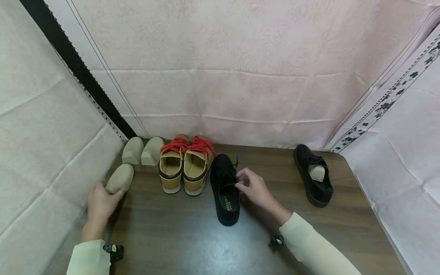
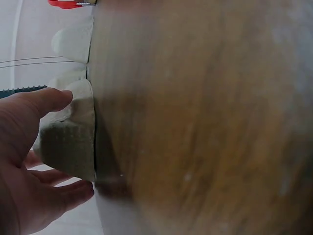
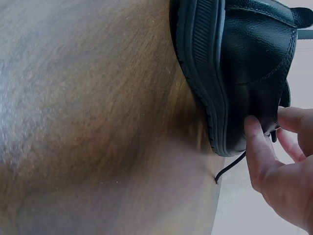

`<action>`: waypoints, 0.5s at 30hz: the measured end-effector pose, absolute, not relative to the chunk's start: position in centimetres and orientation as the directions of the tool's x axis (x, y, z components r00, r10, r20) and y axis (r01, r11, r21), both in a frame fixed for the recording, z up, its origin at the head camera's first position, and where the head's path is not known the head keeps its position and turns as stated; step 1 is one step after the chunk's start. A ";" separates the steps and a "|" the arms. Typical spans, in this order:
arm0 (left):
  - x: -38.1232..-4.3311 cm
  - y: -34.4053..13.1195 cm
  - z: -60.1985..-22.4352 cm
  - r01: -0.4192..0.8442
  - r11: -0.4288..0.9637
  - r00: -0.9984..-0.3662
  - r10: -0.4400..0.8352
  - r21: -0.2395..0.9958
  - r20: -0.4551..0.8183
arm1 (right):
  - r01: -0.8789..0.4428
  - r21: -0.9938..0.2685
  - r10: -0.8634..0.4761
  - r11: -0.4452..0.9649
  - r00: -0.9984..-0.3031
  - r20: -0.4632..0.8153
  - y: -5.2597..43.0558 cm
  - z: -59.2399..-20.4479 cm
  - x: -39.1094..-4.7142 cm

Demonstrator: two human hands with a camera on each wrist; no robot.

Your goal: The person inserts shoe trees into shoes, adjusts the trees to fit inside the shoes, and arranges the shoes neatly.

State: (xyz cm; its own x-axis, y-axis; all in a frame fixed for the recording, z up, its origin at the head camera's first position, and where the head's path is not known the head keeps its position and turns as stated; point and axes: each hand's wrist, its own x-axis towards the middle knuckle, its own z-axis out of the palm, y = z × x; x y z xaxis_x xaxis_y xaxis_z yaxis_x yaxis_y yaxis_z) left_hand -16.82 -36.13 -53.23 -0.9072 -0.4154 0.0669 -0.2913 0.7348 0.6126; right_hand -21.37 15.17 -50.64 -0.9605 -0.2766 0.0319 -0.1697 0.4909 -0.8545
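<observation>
My left hand [image 1: 102,201] holds a pale moulded shoe insert [image 1: 120,177] at the far left, beside the wall covering. In the left wrist view its thumb lies over the top of the insert and the other fingers reach round its far side, with the insert's flat edge at the floor. My right hand [image 1: 254,188] is at the right side of a black lace-up shoe [image 1: 222,166]. The right wrist view shows the thumb on the shoe's leather side and the index finger at its upper edge by the laces, pinching there. This shoe has no insert in its opening.
Two more pale inserts [image 1: 132,150] stand against the back wall. Tan shoes with red laces [image 1: 172,168] stand between them and the black shoe. A second black shoe [image 1: 312,183] at the right has a pale insert inside. White patterned cloth [image 1: 220,91] encloses the wooden floor [image 1: 172,236].
</observation>
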 end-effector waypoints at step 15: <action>-16.4 -36.0 -53.4 -0.254 0.748 -0.909 -0.401 0.613 0.113 | -0.184 -0.844 -0.292 0.503 -0.956 0.034 15.2 -50.6 -21.3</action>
State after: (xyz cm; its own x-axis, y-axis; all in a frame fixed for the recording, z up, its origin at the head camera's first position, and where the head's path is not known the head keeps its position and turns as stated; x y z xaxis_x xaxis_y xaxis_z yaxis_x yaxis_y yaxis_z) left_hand -16.39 -35.99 -53.35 -0.9090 -0.4011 0.1131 -0.2540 0.7484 0.6126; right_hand -21.34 15.24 -50.58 -0.9558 -0.2920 0.0338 -0.1835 0.5032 -0.8444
